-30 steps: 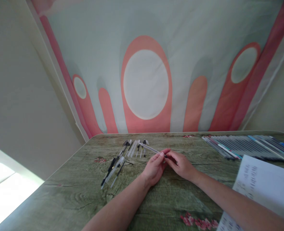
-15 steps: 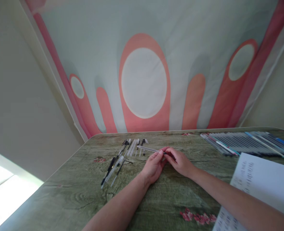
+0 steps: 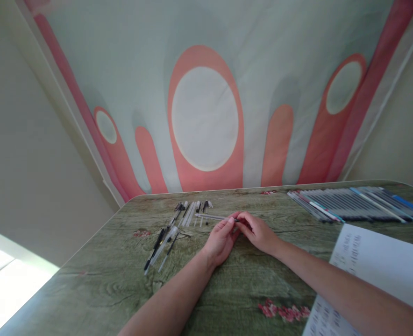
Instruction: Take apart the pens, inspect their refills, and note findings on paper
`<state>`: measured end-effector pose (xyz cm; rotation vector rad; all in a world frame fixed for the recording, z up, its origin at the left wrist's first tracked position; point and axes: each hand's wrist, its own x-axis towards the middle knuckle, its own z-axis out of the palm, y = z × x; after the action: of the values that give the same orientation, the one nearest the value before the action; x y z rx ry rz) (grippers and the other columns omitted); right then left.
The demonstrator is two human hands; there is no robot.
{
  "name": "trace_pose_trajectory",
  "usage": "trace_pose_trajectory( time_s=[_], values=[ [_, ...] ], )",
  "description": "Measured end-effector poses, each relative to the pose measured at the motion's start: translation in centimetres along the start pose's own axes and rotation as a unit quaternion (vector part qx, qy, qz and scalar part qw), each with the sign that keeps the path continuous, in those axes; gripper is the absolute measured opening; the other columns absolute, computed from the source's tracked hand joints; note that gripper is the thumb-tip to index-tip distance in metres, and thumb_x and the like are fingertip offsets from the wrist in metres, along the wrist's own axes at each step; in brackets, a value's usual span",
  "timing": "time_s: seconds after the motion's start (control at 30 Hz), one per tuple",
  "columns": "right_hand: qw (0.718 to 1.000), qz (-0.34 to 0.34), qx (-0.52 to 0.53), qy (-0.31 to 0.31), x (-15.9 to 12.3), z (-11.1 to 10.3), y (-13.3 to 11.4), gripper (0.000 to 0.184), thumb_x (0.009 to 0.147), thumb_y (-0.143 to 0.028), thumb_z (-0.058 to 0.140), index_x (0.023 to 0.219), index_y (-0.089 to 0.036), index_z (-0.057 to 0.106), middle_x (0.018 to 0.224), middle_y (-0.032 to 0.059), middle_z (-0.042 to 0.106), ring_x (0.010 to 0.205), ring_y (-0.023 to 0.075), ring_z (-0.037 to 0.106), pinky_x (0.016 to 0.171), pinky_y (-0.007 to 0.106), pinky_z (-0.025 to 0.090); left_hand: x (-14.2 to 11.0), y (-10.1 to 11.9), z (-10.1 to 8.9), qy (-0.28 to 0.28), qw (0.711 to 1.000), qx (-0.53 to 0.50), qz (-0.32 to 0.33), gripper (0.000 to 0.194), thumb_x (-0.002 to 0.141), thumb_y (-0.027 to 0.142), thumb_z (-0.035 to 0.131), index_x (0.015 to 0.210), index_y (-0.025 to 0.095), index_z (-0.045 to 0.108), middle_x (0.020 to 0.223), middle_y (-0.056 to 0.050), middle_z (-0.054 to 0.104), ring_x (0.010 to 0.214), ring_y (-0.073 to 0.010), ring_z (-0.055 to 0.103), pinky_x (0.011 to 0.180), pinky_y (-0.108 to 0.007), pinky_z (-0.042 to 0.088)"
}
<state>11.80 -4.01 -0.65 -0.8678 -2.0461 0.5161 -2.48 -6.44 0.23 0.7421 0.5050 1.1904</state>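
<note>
My left hand and my right hand meet over the green wood-grain table, fingertips pinched together. Between them they hold a clear pen barrel that points left and lies almost level. My left fingers grip its near end, and my right fingers pinch a small dark piece at that end. Just beyond the barrel lies a row of loose clear and black pen parts. A few more pens lie to the left of my left hand.
A long row of grey, white and blue pens lies at the back right. A white printed sheet covers the near right corner. A pink and pale-green cloth hangs behind the table, whose left edge runs diagonally.
The clear barrel has swung from a tilt to nearly level. Both hands stay pinched at its end. The view has shifted slightly.
</note>
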Motion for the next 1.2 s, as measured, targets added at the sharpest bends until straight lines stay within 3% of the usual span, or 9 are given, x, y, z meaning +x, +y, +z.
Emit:
trace_pose_trajectory(
  time_s=[0.2,0.4,0.5,0.67,0.83,1.0,1.2],
  values=[
    [0.999,-0.017,-0.033,-0.018,0.02,-0.11,-0.28,0.023,0.087,-0.031,0.034,0.085,-0.020,0.055,0.072,0.0023,0.059,0.065,0.0145,0.055,0.061,0.026,0.042,-0.19,0.20,0.38,-0.012,1.000,0.006,-0.006,0.029,0.076,0.025,0.056,0.102,0.013,0.061,0.106,-0.011,0.059,0.102,-0.0205,0.050,0.092,-0.034,0.033],
    [1.000,0.006,-0.004,-0.003,-0.10,0.07,-0.20,0.024,0.081,-0.034,0.047,0.100,-0.020,0.048,0.078,0.0024,0.061,0.063,0.0140,0.056,0.059,0.026,0.043,-0.03,0.03,0.07,0.001,1.000,-0.010,-0.006,0.029,0.075,0.026,0.058,0.102,0.014,0.061,0.102,-0.010,0.060,0.100,-0.0190,0.051,0.092,-0.032,0.033],
    [1.000,-0.002,-0.009,0.006,-0.01,0.01,-0.24,0.018,0.085,-0.031,0.040,0.095,-0.020,0.050,0.083,0.0030,0.061,0.069,0.0143,0.057,0.063,0.027,0.043,-0.05,0.01,0.19,-0.002,1.000,-0.006,-0.004,0.028,0.075,0.026,0.058,0.100,0.013,0.061,0.101,-0.010,0.060,0.099,-0.0191,0.052,0.091,-0.033,0.034],
    [0.999,-0.012,-0.045,-0.021,-0.02,-0.08,-0.49,0.025,0.087,-0.030,0.034,0.076,-0.020,0.053,0.069,0.0021,0.059,0.063,0.0144,0.055,0.059,0.026,0.041,-0.27,0.17,0.46,-0.009,1.000,0.010,-0.009,0.030,0.075,0.028,0.057,0.101,0.012,0.061,0.103,-0.011,0.060,0.099,-0.0206,0.051,0.090,-0.034,0.035],
    [1.000,0.017,-0.010,-0.007,-0.10,0.10,-0.25,0.022,0.081,-0.035,0.048,0.097,-0.020,0.049,0.075,0.0012,0.061,0.061,0.0134,0.055,0.058,0.025,0.043,-0.18,0.05,0.14,0.000,1.000,-0.005,-0.002,0.028,0.076,0.025,0.057,0.100,0.013,0.061,0.100,-0.010,0.061,0.100,-0.0197,0.051,0.092,-0.033,0.033],
    [1.000,-0.012,-0.015,0.004,0.06,0.02,-0.20,0.017,0.085,-0.031,0.040,0.092,-0.021,0.053,0.085,0.0031,0.062,0.074,0.0154,0.057,0.065,0.027,0.043,-0.10,-0.12,-0.04,-0.007,1.000,-0.004,0.003,0.025,0.078,0.024,0.053,0.099,0.012,0.062,0.100,-0.010,0.060,0.100,-0.0186,0.051,0.093,-0.033,0.033],
    [0.999,0.003,-0.033,-0.015,-0.04,-0.05,-0.29,0.020,0.083,-0.036,0.044,0.092,-0.021,0.053,0.075,0.0018,0.061,0.063,0.0146,0.056,0.059,0.026,0.042,-0.06,-0.15,-0.22,-0.004,1.000,-0.006,-0.006,0.027,0.078,0.025,0.054,0.101,0.013,0.061,0.101,-0.010,0.060,0.099,-0.0183,0.052,0.093,-0.033,0.033]
  ],
)
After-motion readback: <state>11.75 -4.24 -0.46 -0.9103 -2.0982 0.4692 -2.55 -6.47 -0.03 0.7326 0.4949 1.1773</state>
